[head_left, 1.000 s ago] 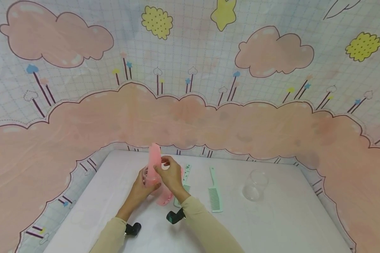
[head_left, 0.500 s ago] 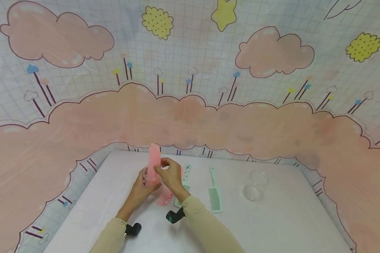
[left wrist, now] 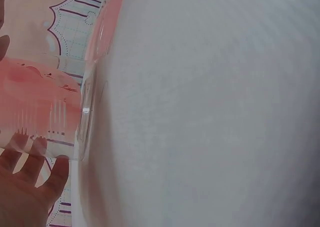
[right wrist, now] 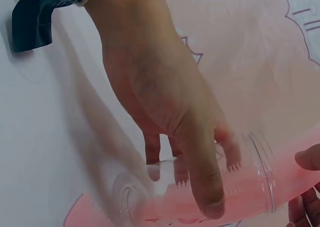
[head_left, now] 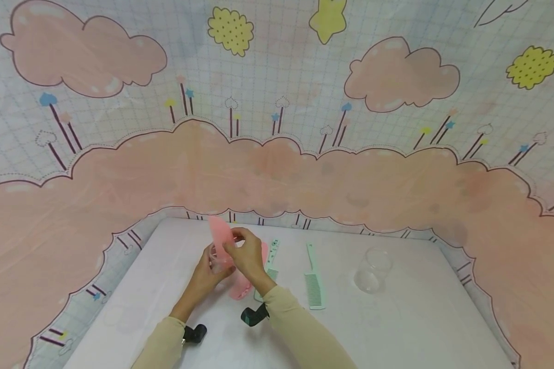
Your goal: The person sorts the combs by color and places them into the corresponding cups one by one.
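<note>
My left hand (head_left: 206,271) grips a clear plastic jar (right wrist: 262,187), its fingers and thumb around the wall. A pink comb (head_left: 219,233) stands partly inside the jar, and its teeth show through the clear wall in the left wrist view. With thumb and fingers, my right hand (head_left: 245,253) pinches the part of the comb above the rim, which leans to the left. Beneath the hands, another pink piece (head_left: 242,289), partly hidden, lies on the table. Close by the right forearm is a green comb (head_left: 273,251), partly covered.
A second green comb (head_left: 313,287) lies to the right of the hands on the white table (head_left: 420,318). Farther right is another clear container (head_left: 369,279). A cloud-patterned cloth (head_left: 277,174) rises behind the table. Dark wrist cameras (head_left: 254,315) jut from both sleeves.
The upper end of the pink comb has tipped to the left; it stood nearly upright before. Both hands have stayed in almost the same place.
</note>
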A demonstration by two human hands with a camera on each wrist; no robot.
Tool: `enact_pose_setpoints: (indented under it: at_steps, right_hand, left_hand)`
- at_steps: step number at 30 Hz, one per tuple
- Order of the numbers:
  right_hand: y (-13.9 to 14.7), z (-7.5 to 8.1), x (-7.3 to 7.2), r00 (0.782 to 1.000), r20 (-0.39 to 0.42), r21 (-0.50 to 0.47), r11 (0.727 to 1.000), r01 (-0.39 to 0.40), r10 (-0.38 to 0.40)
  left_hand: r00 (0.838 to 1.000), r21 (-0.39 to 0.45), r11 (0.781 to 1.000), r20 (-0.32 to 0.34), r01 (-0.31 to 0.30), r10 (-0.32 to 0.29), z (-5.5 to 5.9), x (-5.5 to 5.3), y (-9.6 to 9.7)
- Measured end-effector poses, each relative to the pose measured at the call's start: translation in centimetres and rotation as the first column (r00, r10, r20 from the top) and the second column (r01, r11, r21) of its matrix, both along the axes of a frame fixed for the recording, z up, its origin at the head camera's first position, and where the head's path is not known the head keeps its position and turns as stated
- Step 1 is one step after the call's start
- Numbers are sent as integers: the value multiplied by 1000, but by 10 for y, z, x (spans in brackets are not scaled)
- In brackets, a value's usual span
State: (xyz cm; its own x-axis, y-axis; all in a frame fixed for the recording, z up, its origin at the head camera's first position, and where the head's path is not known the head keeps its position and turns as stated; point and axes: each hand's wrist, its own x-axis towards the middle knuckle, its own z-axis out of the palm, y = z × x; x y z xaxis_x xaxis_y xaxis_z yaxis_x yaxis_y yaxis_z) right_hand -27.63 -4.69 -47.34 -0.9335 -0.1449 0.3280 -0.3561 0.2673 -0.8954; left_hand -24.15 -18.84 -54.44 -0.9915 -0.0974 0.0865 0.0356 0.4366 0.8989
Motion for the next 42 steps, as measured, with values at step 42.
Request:
enact_pose_setpoints:
  at_steps: [42]
  right_hand:
    - [46, 4, 11, 1000, 18, -114, 993, -8, 10]
  left_hand:
    - [999, -26, 999, -22, -26, 26, 0, 0, 1]
